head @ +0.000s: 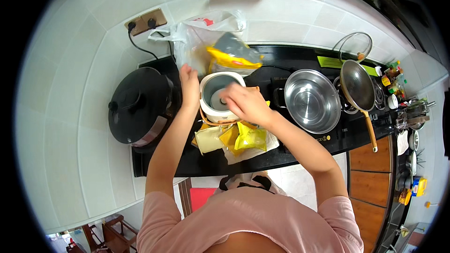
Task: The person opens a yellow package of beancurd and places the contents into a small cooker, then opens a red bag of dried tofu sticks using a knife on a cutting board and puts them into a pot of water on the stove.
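Note:
A small white rice cooker [207,109] stands on the black counter with its top open; its grey inside shows a round heating plate [220,101]. Over its right rim is my right hand [240,102], blurred, with curled fingers above the opening; whether they pinch anything cannot be told. My left hand [189,82] is raised at the cooker's left side, near a white plastic bag [191,44], and its grip is unclear. Behind the cooker stands a yellow and grey food packet [233,54]. Yellow packets [251,137] and a pale packet [208,140] lie in front.
A large black electric cooker [132,105] stands at left, below a wall socket [146,21]. To the right are a steel pot [312,101] and a frying pan [358,84] whose wooden handle [369,131] reaches over the counter's front edge. A glass lid [355,47] leans against the wall.

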Demonstrator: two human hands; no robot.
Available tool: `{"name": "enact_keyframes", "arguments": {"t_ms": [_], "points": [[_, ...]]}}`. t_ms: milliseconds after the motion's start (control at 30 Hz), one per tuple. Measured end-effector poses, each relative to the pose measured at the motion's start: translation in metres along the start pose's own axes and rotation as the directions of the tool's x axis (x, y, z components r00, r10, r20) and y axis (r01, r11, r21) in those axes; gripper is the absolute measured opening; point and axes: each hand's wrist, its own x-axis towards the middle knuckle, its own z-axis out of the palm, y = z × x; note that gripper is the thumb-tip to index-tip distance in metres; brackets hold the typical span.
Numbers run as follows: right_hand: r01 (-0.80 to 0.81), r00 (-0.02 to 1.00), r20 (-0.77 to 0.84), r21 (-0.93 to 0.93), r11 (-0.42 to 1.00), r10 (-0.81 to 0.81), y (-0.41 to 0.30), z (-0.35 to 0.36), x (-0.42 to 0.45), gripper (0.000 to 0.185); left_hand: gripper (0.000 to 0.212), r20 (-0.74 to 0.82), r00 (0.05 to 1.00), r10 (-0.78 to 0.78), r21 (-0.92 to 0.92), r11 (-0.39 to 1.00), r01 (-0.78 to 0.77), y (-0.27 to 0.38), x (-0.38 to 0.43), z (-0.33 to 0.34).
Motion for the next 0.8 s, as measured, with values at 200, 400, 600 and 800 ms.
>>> {"name": "enact_keyframes", "arguments": {"t_ms": [200,400,600,800], "points": [[-0.211,0.949,0.209,-0.126,0.969,0.234,0.018,0.041,-0.119,0.038,0.005,0.235,0.956,0.175,0.186,0.957,-0.221,-0.012,-0.101,-0.033],[-0.368,0.930,-0.024,0.017,0.930,0.368,0.018,0.057,-0.143,0.035,0.016,0.532,0.824,0.196,0.597,0.603,-0.529,-0.067,-0.142,-0.059],[-0.495,0.693,-0.362,0.391,0.776,0.624,0.038,0.053,-0.137,0.051,0.030,0.503,0.853,0.140,0.792,0.319,-0.520,-0.098,-0.143,-0.069],[-0.396,0.467,-0.316,0.760,0.515,0.826,0.110,0.002,-0.053,0.073,0.028,0.495,0.869,0.003,0.827,0.304,-0.472,-0.102,-0.136,-0.070]]}}
